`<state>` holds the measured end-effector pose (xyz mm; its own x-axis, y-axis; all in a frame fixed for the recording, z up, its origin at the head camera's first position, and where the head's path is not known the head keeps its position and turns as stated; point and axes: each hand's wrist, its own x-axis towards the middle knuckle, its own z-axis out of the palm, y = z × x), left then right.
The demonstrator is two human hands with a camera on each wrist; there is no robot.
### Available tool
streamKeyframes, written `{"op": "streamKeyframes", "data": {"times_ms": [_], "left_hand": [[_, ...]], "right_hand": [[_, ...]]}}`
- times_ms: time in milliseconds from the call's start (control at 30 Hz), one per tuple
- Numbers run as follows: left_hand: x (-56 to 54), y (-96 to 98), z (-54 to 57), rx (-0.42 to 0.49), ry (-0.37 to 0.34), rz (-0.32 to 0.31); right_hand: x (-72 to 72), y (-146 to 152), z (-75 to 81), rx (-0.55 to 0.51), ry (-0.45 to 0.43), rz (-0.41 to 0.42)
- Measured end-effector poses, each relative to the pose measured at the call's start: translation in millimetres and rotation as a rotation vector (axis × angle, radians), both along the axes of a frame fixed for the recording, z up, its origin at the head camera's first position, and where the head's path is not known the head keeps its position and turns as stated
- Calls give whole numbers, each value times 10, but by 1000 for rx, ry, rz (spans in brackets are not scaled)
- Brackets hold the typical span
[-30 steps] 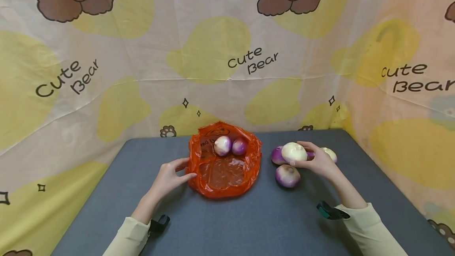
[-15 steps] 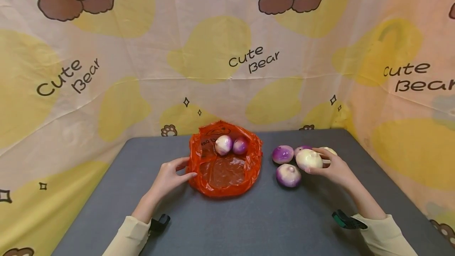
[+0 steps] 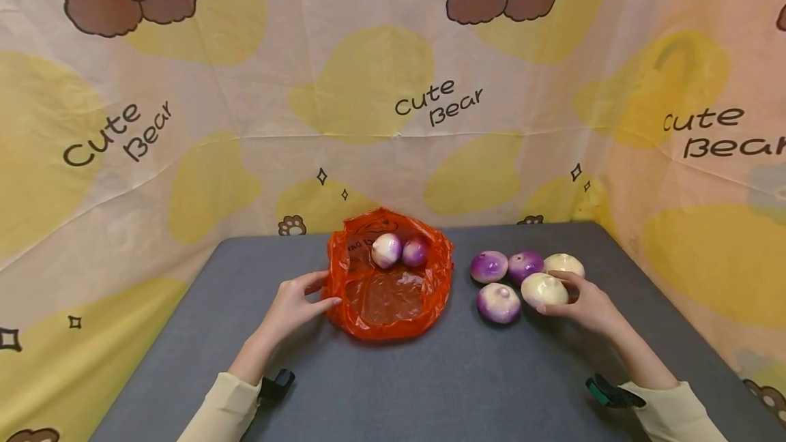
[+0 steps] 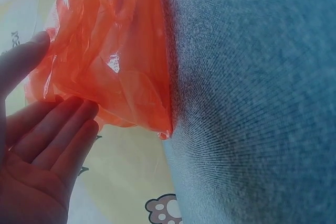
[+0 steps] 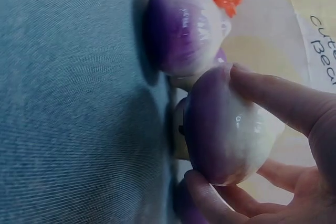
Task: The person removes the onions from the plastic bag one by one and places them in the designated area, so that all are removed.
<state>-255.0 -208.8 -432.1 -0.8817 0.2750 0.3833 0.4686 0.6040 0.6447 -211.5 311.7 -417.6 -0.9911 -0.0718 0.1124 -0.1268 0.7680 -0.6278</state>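
My right hand (image 3: 586, 305) pinches a pale onion with a purple side (image 3: 543, 292) between thumb and fingertips. In the right wrist view, this onion (image 5: 228, 129) hangs close over the table, thumb and fingers around it. My left hand (image 3: 291, 305) rests at the left side of a red plastic bag (image 3: 389, 329), its fingers fairly straight. In the left wrist view, the thumb and fingertips lie against the crinkled bag wall (image 4: 123, 72). Inside the open bag sit a white-purple onion (image 3: 386, 251) and a smaller purple onion (image 3: 415, 252).
Around the held onion, more onions lie on the grey table (image 3: 393, 387): a purple one (image 3: 488, 267), another purple one (image 3: 525, 265), a white one (image 3: 565, 264) and a two-toned one (image 3: 499, 303). A printed cloth (image 3: 368, 101) hangs behind and beside the table.
My right hand has brought the pale onion rightward and toward me, baring the purple onions behind it. My left hand and the bag have stayed put.
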Motion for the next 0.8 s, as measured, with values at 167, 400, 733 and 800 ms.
{"op": "streamKeyframes", "data": {"times_ms": [167, 400, 733, 800], "left_hand": [[-6, -2, -7, -1, 0, 2], [-18, 11, -20, -8, 27, 7], [-19, 18, -24, -17, 42, 5], [-21, 19, -23, -16, 41, 5]], "right_hand": [[-6, 21, -78, 12, -7, 10], [-4, 35, -158, 11, -23, 36], [-1, 51, -182, -16, -7, 75], [-1, 58, -181, -25, -13, 83]]}}
